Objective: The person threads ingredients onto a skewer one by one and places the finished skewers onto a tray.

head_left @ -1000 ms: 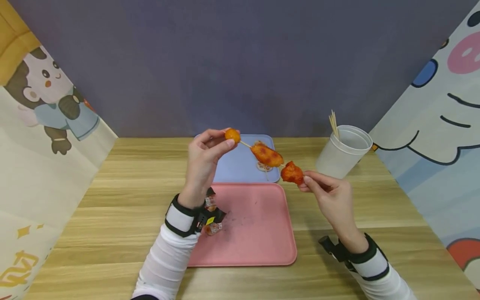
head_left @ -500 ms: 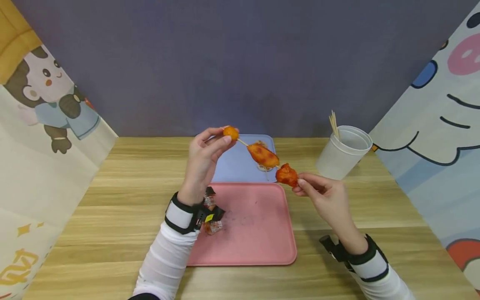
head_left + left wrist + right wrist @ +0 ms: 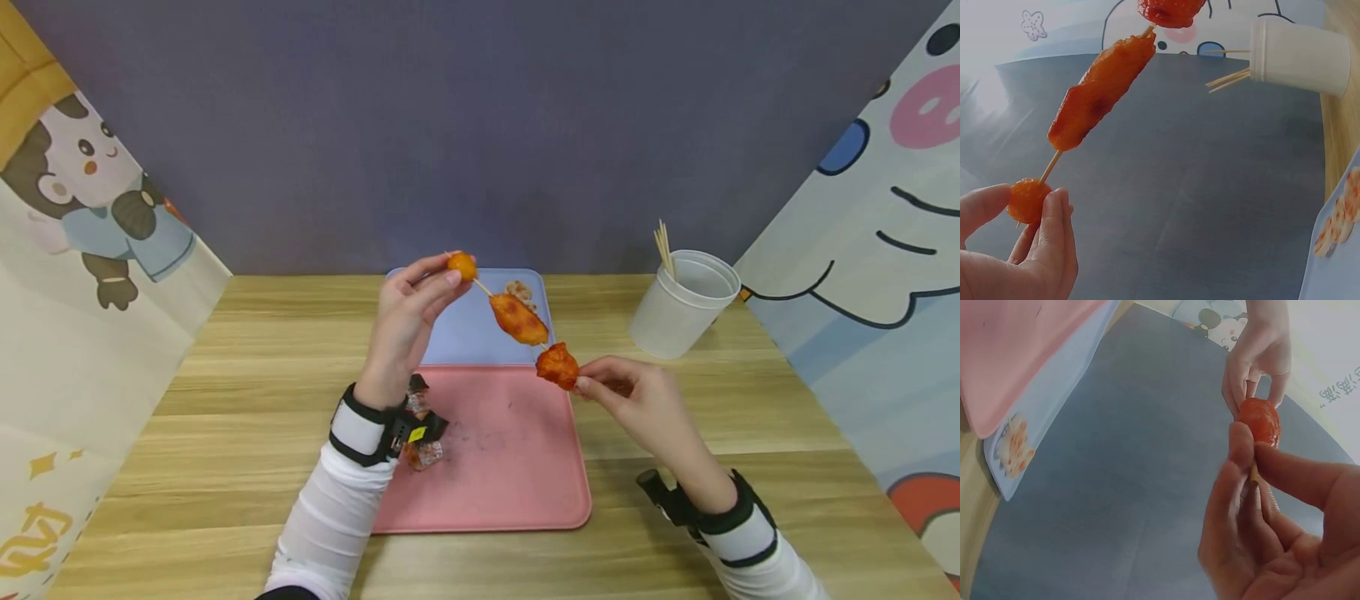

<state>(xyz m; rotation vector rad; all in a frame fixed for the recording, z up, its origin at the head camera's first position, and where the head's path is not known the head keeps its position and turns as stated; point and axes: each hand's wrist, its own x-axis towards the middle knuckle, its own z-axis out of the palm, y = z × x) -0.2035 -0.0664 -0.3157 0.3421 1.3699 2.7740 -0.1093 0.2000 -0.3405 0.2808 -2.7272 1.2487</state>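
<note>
One skewer (image 3: 519, 319) runs lengthwise from left grip (image 3: 400, 315), pinching the orange ball (image 3: 462, 267), to right grip (image 3: 647, 404), pinching stick (image 3: 1254, 474) beside red chunk (image 3: 557, 366).

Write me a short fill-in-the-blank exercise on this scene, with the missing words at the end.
1. Together, the left hand and right hand hold one skewer bearing ____ pieces.
2. The nearer tray is ____ in color.
3. The farther tray is ____ in color.
4. The cup with thin sticks in it is ____ in color.

Missing words: three; pink; blue; white.
</note>
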